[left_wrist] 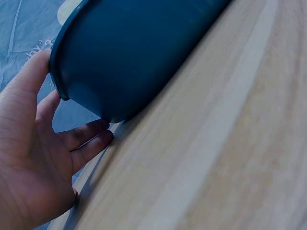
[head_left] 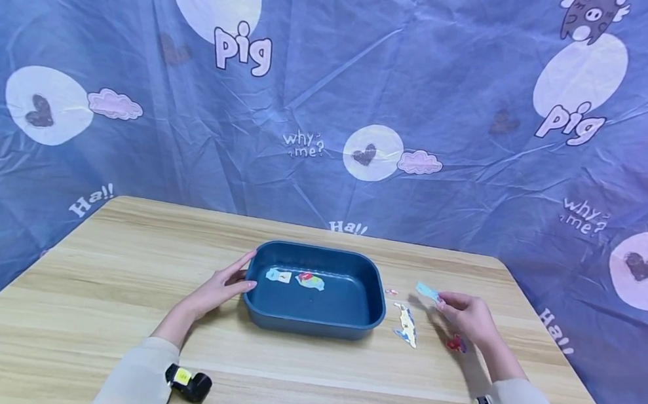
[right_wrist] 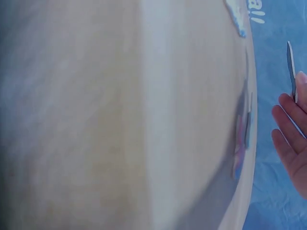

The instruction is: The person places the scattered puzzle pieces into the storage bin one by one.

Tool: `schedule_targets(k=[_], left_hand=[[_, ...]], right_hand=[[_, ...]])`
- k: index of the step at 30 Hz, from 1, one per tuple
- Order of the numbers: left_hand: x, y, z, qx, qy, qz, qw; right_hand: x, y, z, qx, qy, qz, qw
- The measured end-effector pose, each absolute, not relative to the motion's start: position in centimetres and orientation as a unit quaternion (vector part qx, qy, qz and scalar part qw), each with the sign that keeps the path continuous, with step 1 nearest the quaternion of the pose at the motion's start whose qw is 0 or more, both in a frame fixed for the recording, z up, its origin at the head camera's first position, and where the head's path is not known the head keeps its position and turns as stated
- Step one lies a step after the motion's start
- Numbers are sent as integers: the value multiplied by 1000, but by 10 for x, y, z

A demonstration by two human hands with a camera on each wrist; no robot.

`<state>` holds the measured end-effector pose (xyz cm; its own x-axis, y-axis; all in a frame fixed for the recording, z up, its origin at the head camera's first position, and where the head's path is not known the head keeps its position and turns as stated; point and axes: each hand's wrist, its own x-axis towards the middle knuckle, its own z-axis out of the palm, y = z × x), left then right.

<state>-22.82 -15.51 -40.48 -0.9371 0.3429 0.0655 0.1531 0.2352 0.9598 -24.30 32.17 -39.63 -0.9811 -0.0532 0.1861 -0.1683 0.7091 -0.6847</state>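
A dark blue rectangular plastic basin (head_left: pixel 343 304) stands mid-table. At its left end my left hand (head_left: pixel 215 294) grips the wall, thumb over the rim and fingertips against the outside in the left wrist view. Two flat, colourful cutouts lie inside: a light-blue and white one (head_left: pixel 278 276) and a red, yellow and blue one (head_left: pixel 311 282). To the right of the basin, my right hand (head_left: pixel 470 317) pinches a flat light-blue cutout (head_left: pixel 426 291) between thumb and fingers, raised over the table. The right wrist view shows this cutout (right_wrist: pixel 291 67) edge-on.
Between basin and right hand lie a long white, yellow and blue cutout (head_left: pixel 408 326) and a tiny pinkish one (head_left: pixel 391 291). A red and purple cutout (head_left: pixel 456 343) lies below the right hand. The wooden table (head_left: pixel 293 383) meets a blue printed cloth (head_left: pixel 262 116) behind.
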Motion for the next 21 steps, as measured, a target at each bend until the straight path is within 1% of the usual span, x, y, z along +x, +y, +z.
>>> schedule_targets(k=[10,17,21], left_hand=[[-229,-155,-406,168,777,602,73],[-242,-159,-424,168,778,603,65],[-244,-159,-427,167,781,599,57]], right_hand=[[-250,307,-382,92,-910,398,69],[-256,297,-373,104,-902,412,73],[-259,288,-366,110,-896,424,74]])
